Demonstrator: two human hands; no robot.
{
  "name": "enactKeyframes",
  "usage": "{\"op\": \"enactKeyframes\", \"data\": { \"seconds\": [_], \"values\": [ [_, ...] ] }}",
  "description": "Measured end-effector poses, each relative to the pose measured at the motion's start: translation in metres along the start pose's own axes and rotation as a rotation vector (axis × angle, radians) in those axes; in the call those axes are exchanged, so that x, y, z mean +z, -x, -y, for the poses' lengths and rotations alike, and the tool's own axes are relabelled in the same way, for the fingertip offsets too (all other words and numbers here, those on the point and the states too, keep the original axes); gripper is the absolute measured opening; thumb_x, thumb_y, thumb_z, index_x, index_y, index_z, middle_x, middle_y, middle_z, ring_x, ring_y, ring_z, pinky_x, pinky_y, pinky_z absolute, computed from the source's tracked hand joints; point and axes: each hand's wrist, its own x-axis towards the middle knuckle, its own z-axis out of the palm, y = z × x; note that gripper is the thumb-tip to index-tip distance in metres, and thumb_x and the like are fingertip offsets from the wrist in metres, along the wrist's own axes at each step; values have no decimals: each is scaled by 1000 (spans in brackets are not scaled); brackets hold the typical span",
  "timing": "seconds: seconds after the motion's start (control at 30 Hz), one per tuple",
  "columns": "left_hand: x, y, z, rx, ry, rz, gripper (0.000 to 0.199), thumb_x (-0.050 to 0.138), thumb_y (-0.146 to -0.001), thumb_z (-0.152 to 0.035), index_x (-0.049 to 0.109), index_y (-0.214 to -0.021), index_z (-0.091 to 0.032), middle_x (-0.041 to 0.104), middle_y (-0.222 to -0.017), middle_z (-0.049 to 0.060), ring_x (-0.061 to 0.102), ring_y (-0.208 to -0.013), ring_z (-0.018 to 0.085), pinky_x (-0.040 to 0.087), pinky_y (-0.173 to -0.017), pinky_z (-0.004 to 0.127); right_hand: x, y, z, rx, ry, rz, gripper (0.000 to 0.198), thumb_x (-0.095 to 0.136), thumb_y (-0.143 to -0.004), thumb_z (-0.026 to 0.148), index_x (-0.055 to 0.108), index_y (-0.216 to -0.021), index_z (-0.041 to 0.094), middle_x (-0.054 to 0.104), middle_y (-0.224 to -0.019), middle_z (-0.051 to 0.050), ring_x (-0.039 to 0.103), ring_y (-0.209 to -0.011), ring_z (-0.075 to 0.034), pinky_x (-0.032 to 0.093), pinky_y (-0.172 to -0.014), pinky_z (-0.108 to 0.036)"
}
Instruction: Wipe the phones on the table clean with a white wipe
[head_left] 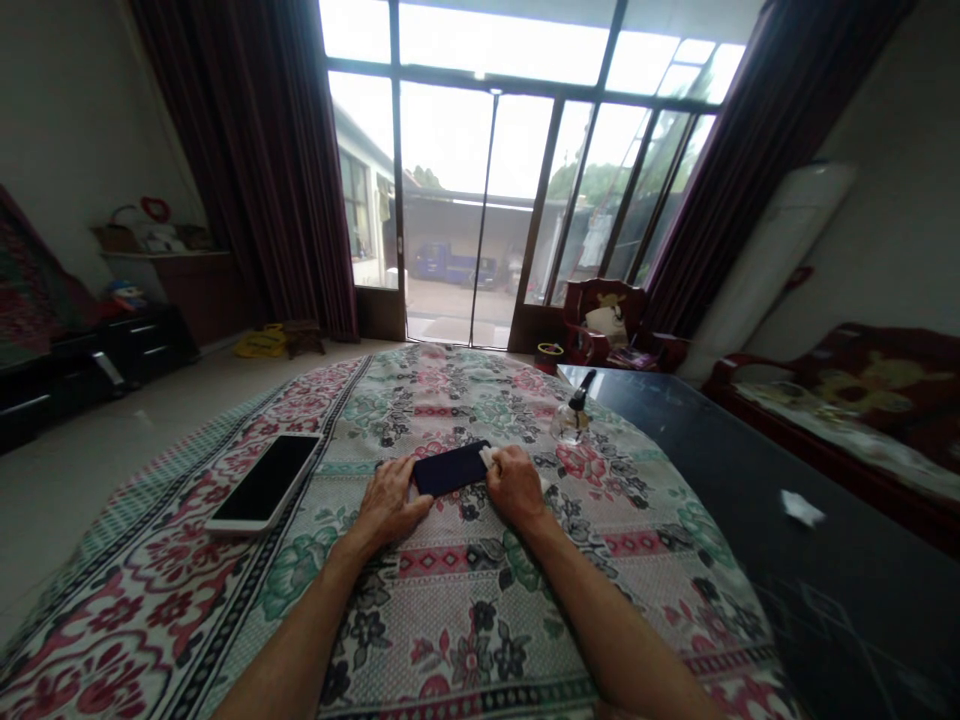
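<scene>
A smartphone (450, 470) with a dark blue-black face lies between my hands, just above or on the patterned tablecloth (442, 625); I cannot tell which. My left hand (391, 498) grips its left end, thumb along the near edge. Pinched in the closed fingers of my right hand (516, 486) is a white cloth or tissue (487, 457), pressed to the phone's right end. To the left lies a larger white device with a black screen (266, 485), a tablet or big phone. Beyond my right hand stands a small clear bottle (573, 420) with a black top.
Against the right side of the cloth-covered table stands a dark glossy table (720, 450) bearing a crumpled white tissue (801, 508). Farther off are a carved wooden chair (600, 310), a wooden sofa (847, 380) and glass doors (472, 220). A black cabinet (142, 345) is at left.
</scene>
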Motion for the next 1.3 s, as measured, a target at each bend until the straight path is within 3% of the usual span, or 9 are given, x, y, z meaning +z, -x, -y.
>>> {"op": "enactKeyframes", "data": {
  "seconds": [0.3,0.47,0.7,0.83,0.97,1.3],
  "values": [
    [0,-2,1,-14,24,34,64,55,-77,-39,50,-132,-7,49,-140,18,41,-132,32,30,-110,44,9,-7,-2,-125,-46,51,35,46,-84,10,62,-114,18,59,-128,-8,49,-118,-21,32,-104,-31],
    [-4,-1,-4,-59,33,56,65,53,-77,-38,48,-134,-8,48,-142,17,40,-133,31,30,-111,43,15,-29,-6,-152,-66,122,38,44,-83,8,62,-115,16,59,-129,-9,49,-121,-20,34,-103,-30],
    [-9,0,-6,-64,82,54,65,53,-76,-38,49,-135,-10,48,-142,16,40,-133,31,30,-110,44,17,-41,-24,-343,-216,131,41,42,-85,6,61,-120,15,61,-126,-10,53,-120,-18,37,-105,-32],
    [-9,-2,-4,-60,88,37,63,57,-73,-36,52,-132,-15,51,-140,13,43,-131,30,32,-109,43,21,-37,-28,-337,-264,58,41,42,-86,7,62,-121,15,61,-127,-11,54,-120,-19,38,-106,-35],
    [-8,-4,-2,-51,70,36,65,57,-73,-37,52,-132,-10,51,-139,14,44,-130,29,33,-109,41,23,-34,-27,-330,-292,8,37,43,-86,7,65,-115,14,63,-123,-12,56,-117,-20,39,-105,-35],
    [-14,-13,2,14,21,83,59,55,-73,-34,56,-129,-17,54,-137,12,48,-124,29,37,-103,39,13,-30,-19,-238,-218,-15,29,51,-76,3,67,-95,17,67,-108,-9,59,-105,-19,41,-98,-28]
  ]
}}
